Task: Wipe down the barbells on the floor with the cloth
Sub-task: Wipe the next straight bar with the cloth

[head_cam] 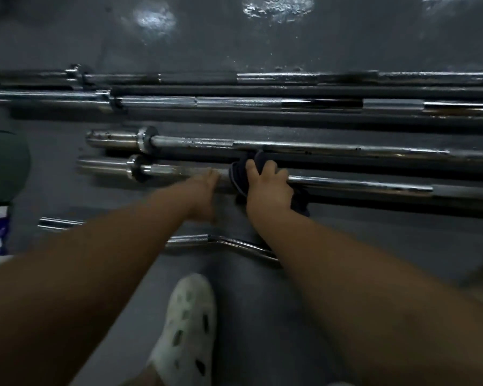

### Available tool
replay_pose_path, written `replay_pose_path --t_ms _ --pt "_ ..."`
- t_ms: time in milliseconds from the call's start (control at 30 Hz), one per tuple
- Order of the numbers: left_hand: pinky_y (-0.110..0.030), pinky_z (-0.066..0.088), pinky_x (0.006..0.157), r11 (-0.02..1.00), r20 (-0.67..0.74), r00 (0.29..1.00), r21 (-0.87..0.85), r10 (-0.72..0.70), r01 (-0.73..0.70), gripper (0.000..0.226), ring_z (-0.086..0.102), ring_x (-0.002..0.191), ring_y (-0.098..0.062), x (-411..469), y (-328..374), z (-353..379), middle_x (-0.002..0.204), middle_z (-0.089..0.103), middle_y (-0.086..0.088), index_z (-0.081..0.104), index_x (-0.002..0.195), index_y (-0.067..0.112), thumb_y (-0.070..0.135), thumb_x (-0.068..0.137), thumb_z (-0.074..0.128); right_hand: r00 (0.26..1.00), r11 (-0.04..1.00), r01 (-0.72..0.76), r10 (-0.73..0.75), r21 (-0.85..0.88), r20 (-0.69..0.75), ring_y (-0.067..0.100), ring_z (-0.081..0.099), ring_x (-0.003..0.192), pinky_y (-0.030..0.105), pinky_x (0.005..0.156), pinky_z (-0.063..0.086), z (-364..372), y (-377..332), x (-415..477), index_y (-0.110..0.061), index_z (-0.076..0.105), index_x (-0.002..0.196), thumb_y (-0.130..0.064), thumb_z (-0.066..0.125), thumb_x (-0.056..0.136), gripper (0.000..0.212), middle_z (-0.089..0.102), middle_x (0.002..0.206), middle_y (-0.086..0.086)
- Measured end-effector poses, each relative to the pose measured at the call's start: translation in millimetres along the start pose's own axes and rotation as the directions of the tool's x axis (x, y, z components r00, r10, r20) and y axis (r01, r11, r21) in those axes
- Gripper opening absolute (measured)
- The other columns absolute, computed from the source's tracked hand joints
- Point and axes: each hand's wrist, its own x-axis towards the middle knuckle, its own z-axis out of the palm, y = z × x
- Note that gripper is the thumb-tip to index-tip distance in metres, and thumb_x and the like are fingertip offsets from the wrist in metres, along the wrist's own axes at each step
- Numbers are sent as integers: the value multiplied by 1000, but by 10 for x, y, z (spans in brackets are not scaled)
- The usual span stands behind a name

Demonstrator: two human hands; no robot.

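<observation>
Now the right hand (268,190) curls its fingers (252,167) round the dark cloth (236,176) on the nearest chrome barbell (360,186) — slide snugly, evenly; left hand (204,190) touches it, grip blurred.

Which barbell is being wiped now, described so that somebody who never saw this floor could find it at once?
On the grey floor, long straight bars lie side by side, with a curved bar closer to the person. The wiped barbell is the nearest straight one. Only it has a dark cloth on it, under the right hand.
</observation>
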Motion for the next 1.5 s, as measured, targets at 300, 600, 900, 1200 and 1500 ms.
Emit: replay_pose_path --t_ms 300,600,900,1200,1500 --pt "-42 15 119 998 -237 970 31 -54 63 108 6 150 -22 -19 -34 370 164 -2 -7 4 157 20 44 76 70 999 998 -3 -1 -69 -50 37 36 121 43 83 49 60 1 82 -31 10 156 -20 57 95 77 23 146 19" --pt "-44 41 97 997 -592 806 -43 27 -65 73 55 111 -38 440 -106 374 126 56 -19 47 134 5 23 69 73 987 996 52 -62 -71 -147 36 37 121 39 73 44 141 108 46 -32 9 156 -13 55 94 80 26 145 15" --pt "-44 31 96 997 -636 772 -52 5 -49 57 51 102 -36 682 -134 523 108 54 -12 53 119 16 28 64 61 836 859 -400 485 320 -257 42 40 122 45 95 45 166 778 -200 -35 36 146 -13 60 90 65 21 156 11" --pt "-44 11 116 987 -590 795 13 138 -161 98 26 141 -30 143 -227 1177 152 33 -9 26 152 15 37 62 58 981 977 -47 85 208 -176 39 50 121 45 95 49 338 476 -495 -39 34 149 -16 64 83 76 37 146 9" --pt "-45 24 105 984 -583 809 -82 80 -156 75 42 124 -30 648 -271 640 135 48 -7 42 136 25 55 69 31 952 978 38 28 207 -305 41 48 118 45 88 49 412 -210 -95 -36 38 146 -13 57 87 66 32 149 10"
